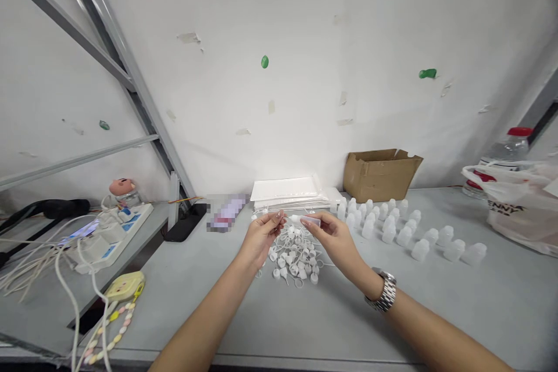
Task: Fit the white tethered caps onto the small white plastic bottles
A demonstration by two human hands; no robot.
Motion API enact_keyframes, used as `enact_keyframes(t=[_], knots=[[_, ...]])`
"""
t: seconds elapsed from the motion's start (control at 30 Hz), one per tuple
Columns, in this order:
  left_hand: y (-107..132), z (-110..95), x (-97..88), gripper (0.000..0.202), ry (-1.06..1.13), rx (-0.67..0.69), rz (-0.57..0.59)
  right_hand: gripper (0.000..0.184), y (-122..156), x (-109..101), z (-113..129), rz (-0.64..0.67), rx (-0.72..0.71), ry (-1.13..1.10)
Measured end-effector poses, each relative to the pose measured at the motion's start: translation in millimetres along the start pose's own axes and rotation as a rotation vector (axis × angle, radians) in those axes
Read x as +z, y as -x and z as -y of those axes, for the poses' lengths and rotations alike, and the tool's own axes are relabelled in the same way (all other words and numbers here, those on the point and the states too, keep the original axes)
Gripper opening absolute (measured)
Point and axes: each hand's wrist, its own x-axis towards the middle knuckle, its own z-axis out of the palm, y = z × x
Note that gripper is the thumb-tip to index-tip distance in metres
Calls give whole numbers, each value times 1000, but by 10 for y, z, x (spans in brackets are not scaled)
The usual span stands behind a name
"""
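My right hand (326, 231), with a metal watch (385, 290) on its wrist, grips a small translucent bottle (311, 220) lying nearly sideways. A white tip on the bottle points left toward my left hand (265, 235). The thumb and forefinger of that left hand are pinched together by the tip; whatever they hold is too small to name. Beneath both hands lies a loose pile of small white caps (294, 261), some with thin ring-shaped loops. To the right, several small translucent bottles (389, 231) stand in rough rows on the grey table (340, 325).
Behind the pile lies a stack of white flat packs (285, 189), beside an open cardboard box (380, 177). A white plastic bag (518, 203) stands far right. On the left are a power strip (117, 241) with tangled cables, a black phone-like slab (186, 224) and a yellow case (125, 286).
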Motion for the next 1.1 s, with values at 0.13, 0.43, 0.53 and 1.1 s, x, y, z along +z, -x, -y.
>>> enact_keyframes(t=[0.13, 0.43, 0.53, 1.1], knots=[[-10, 17, -14, 25, -42, 8, 0, 27, 8, 6, 5, -9, -19, 46], [-48, 51, -52, 27, -231, 104, -37, 25, 36, 6, 30, -19, -127, 188], [-53, 70, -62, 23, -288, 130, -52, 25, 36, 6, 31, -18, -130, 207], [-26, 42, -9, 26, -458, 304, -72, 30, -29, -9, -19, -13, 34, 23]])
